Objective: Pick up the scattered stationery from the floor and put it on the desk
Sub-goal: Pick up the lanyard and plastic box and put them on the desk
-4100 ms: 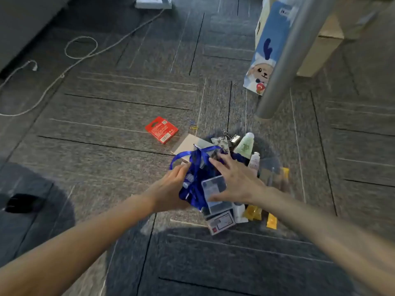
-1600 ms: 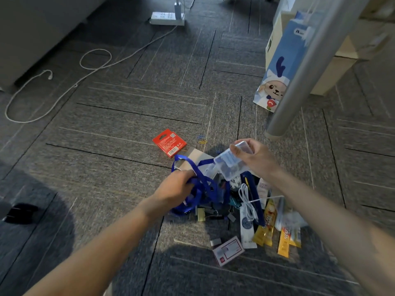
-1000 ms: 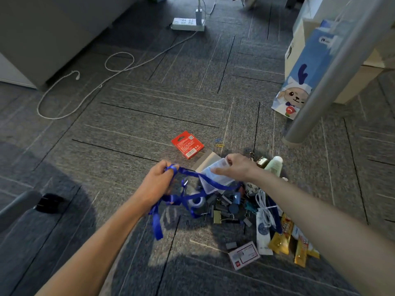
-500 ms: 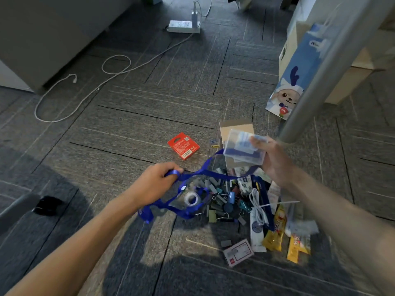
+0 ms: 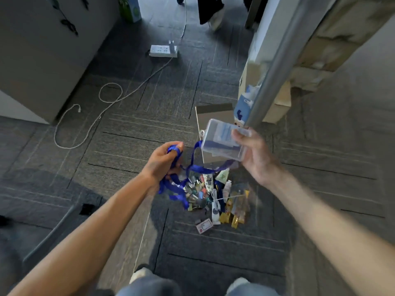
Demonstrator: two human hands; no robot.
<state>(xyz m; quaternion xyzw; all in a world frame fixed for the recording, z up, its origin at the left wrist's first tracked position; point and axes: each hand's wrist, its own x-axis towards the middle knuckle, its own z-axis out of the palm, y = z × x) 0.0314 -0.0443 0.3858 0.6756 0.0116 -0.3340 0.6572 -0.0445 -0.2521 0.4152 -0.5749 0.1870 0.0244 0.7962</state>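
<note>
Both hands have come up off the heap since half a second ago, and the view has risen with them, so the blue lanyard (image 5: 171, 183) that lay draped over the clutter now hangs mostly in the air. The left hand (image 5: 163, 162) has its fingers curled tight round a bunch of the strap, one loop wound over the fingertips, with loose tails dangling below the wrist toward the floor. From there the strap runs across to a clear plastic badge case (image 5: 222, 142), which the right hand (image 5: 255, 155) grips by its near end, thumb laid over the front face and fingers wrapped underneath. A flat brown sheet (image 5: 213, 115) stands directly behind the case; whether the same fingers hold it I cannot tell. Both carried items hang above the heap of stationery (image 5: 213, 195), which lies on the grey carpet floor (image 5: 149, 129): clips, small tubes, a coiled white cable, yellow sachets and a red-edged card (image 5: 204, 225) at its near side. A metal desk leg (image 5: 275, 65) slants up just beyond the right hand. Farther off, a white power strip (image 5: 163, 51) sits on the carpet with a white cord (image 5: 110, 83) looping away to the left. The person's own shoes (image 5: 140, 274) show at the bottom edge.
</note>
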